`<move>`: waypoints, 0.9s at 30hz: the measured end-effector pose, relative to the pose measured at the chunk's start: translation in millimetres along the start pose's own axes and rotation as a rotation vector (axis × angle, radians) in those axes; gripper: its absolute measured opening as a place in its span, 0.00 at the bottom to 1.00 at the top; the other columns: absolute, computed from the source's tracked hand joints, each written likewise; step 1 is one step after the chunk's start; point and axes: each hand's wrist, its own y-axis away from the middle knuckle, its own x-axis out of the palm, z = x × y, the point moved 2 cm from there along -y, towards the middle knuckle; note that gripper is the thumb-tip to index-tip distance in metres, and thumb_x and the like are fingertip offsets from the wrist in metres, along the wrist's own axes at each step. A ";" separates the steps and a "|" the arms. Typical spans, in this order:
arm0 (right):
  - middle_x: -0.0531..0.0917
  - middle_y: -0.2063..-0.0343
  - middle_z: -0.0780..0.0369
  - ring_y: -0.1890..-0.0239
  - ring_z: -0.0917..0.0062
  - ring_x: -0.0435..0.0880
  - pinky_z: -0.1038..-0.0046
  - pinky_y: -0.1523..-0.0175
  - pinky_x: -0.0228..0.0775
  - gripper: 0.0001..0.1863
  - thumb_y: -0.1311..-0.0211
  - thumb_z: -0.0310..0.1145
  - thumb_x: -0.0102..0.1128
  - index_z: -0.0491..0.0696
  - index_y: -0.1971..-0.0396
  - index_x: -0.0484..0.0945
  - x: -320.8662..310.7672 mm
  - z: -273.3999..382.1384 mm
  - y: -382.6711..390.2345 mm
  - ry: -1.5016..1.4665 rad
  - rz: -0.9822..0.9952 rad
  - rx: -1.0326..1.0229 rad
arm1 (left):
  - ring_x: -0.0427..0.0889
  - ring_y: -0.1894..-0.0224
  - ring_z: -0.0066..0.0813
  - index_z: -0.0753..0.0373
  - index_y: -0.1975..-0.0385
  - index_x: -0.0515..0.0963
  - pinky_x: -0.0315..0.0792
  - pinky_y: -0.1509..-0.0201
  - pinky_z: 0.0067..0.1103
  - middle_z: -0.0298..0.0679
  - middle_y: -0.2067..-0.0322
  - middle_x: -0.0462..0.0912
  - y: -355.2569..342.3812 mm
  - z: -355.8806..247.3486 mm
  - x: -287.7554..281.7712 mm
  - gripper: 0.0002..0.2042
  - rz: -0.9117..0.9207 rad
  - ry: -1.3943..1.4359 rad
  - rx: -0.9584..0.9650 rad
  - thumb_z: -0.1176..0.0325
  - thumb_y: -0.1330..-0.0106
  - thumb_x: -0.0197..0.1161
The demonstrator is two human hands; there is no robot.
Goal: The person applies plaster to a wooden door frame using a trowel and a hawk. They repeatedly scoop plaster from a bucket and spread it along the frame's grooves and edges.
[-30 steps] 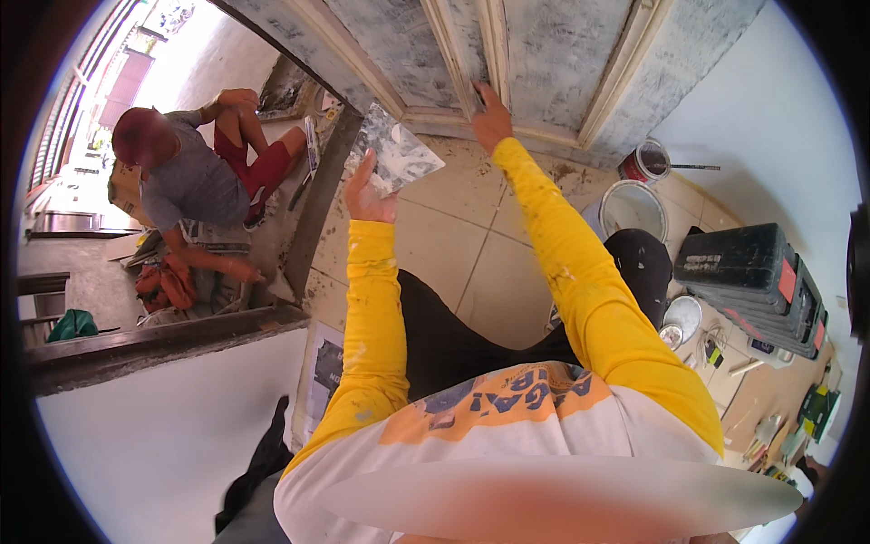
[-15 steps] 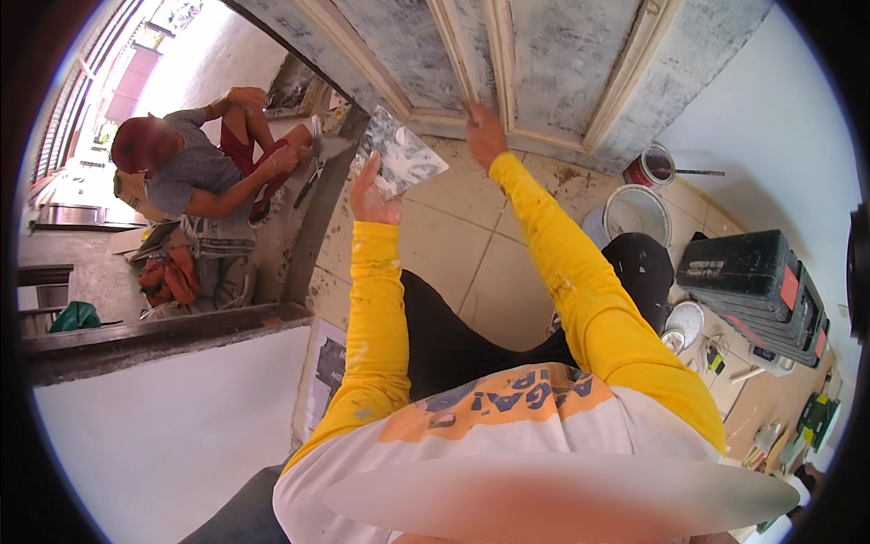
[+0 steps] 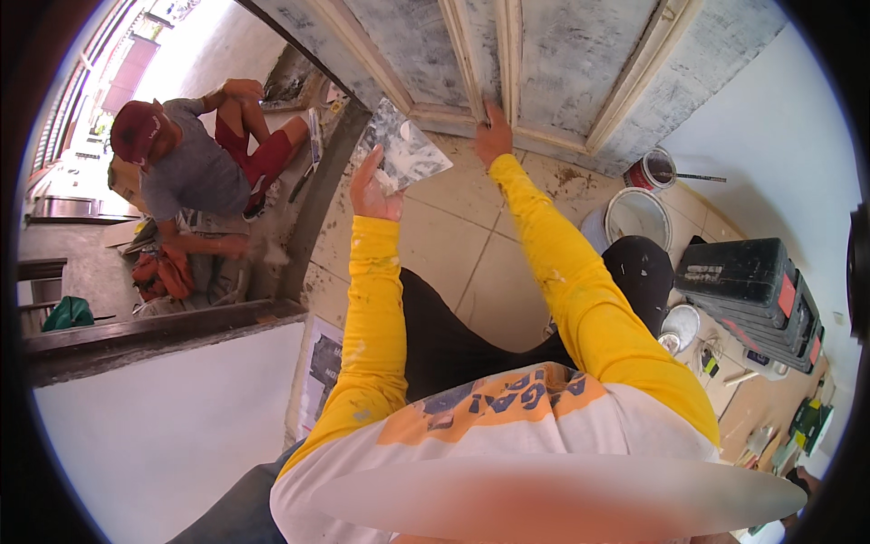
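My left hand is closed on the edge of a flat square plate smeared with white and grey putty, its thumb lying on top. The plate is held above the tiled floor, close to the lower left of a panelled door with patchy grey-white filler. My right hand is at the lower end of a vertical moulding on that door, fingers bent and pointing up along it. Whatever those fingers may hold is too small or hidden to make out.
A co-worker sits beyond the threshold at left, beside an orange bag. To my right stand a paint can with a stick across it, a white bucket and black tool cases. Debris dots the tiles.
My right hand has shifted slightly to the right along the door's bottom. The left hand and plate have barely moved. The co-worker's hand has swung from the knee down beside the bags.
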 end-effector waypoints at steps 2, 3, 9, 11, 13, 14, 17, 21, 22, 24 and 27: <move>0.73 0.41 0.54 0.38 0.59 0.69 0.66 0.32 0.58 0.23 0.38 0.24 0.50 0.50 0.41 0.71 -13.4 9.6 8.5 -0.013 0.133 -0.065 | 0.79 0.49 0.38 0.63 0.52 0.76 0.71 0.45 0.40 0.39 0.53 0.80 -1.1 0.1 0.2 0.16 0.023 -0.040 0.005 0.67 0.40 0.63; 0.74 0.42 0.55 0.38 0.59 0.69 0.66 0.33 0.59 0.23 0.39 0.23 0.50 0.50 0.42 0.72 -22.2 18.3 16.0 -0.064 0.105 -0.067 | 0.79 0.49 0.38 0.63 0.52 0.76 0.71 0.44 0.39 0.39 0.53 0.80 -1.2 -0.6 0.9 0.16 0.054 -0.061 0.030 0.66 0.40 0.64; 0.73 0.41 0.56 0.39 0.60 0.70 0.66 0.33 0.60 0.33 0.47 0.14 0.49 0.54 0.40 0.71 -91.4 89.8 14.6 0.048 0.142 -0.493 | 0.80 0.51 0.34 0.64 0.52 0.76 0.74 0.47 0.34 0.38 0.53 0.81 2.8 -1.8 5.8 0.15 0.028 -0.052 -0.107 0.67 0.36 0.62; 0.72 0.41 0.58 0.38 0.62 0.67 0.65 0.31 0.57 0.33 0.49 0.14 0.50 0.52 0.40 0.71 -93.6 102.6 25.5 0.216 0.276 -0.664 | 0.82 0.54 0.33 0.65 0.52 0.76 0.76 0.48 0.31 0.38 0.55 0.82 6.0 -2.8 9.7 0.14 0.021 -0.038 -0.189 0.69 0.36 0.62; 0.71 0.41 0.58 0.37 0.61 0.66 0.64 0.31 0.56 0.34 0.51 0.14 0.50 0.52 0.40 0.71 -95.6 100.0 37.8 0.400 0.354 -0.619 | 0.82 0.54 0.34 0.66 0.52 0.75 0.76 0.48 0.32 0.37 0.55 0.82 13.5 -4.8 13.9 0.14 0.092 0.104 -0.156 0.69 0.35 0.62; 0.71 0.40 0.58 0.36 0.61 0.65 0.63 0.31 0.56 0.35 0.52 0.14 0.51 0.52 0.40 0.70 -93.4 96.1 42.5 0.551 0.428 -0.546 | 0.83 0.55 0.34 0.66 0.51 0.75 0.76 0.49 0.32 0.37 0.55 0.82 17.1 -7.7 14.4 0.14 0.123 0.158 -0.133 0.69 0.35 0.62; 0.76 0.46 0.55 0.43 0.61 0.74 0.60 0.35 0.64 0.25 0.44 0.19 0.52 0.45 0.43 0.71 -107.8 90.3 39.1 0.052 0.266 -0.163 | 0.82 0.58 0.28 0.68 0.51 0.75 0.75 0.50 0.27 0.38 0.58 0.83 22.8 -26.0 14.3 0.15 0.232 0.114 0.306 0.68 0.35 0.63; 0.82 0.55 0.53 0.53 0.62 0.82 0.59 0.42 0.72 0.16 0.40 0.26 0.54 0.40 0.52 0.76 -126.5 114.9 28.6 -1.537 0.635 0.760 | 0.76 0.61 0.18 0.74 0.54 0.76 0.70 0.52 0.18 0.36 0.62 0.81 34.0 -38.7 10.8 0.16 -0.032 -0.723 0.702 0.67 0.33 0.64; 0.82 0.56 0.53 0.54 0.62 0.82 0.59 0.43 0.72 0.15 0.41 0.26 0.55 0.40 0.53 0.76 -128.4 125.7 32.6 -1.526 0.647 0.869 | 0.76 0.58 0.19 0.74 0.53 0.76 0.71 0.51 0.19 0.36 0.59 0.80 37.5 -37.4 13.5 0.15 0.046 -0.624 0.712 0.69 0.33 0.63; 0.83 0.58 0.53 0.56 0.62 0.83 0.59 0.44 0.73 0.13 0.42 0.27 0.56 0.40 0.57 0.77 -124.0 146.0 44.4 -1.554 0.668 0.969 | 0.77 0.54 0.21 0.72 0.51 0.77 0.71 0.47 0.20 0.38 0.53 0.80 44.8 -30.4 20.5 0.13 0.103 -0.504 0.662 0.74 0.33 0.61; 0.82 0.56 0.53 0.54 0.64 0.82 0.61 0.43 0.73 0.12 0.40 0.27 0.54 0.40 0.57 0.77 -108.4 155.3 50.4 -1.565 0.576 1.048 | 0.72 0.41 0.32 0.66 0.49 0.78 0.69 0.42 0.24 0.40 0.49 0.80 54.3 -24.8 38.4 0.15 0.307 -0.857 0.864 0.80 0.37 0.60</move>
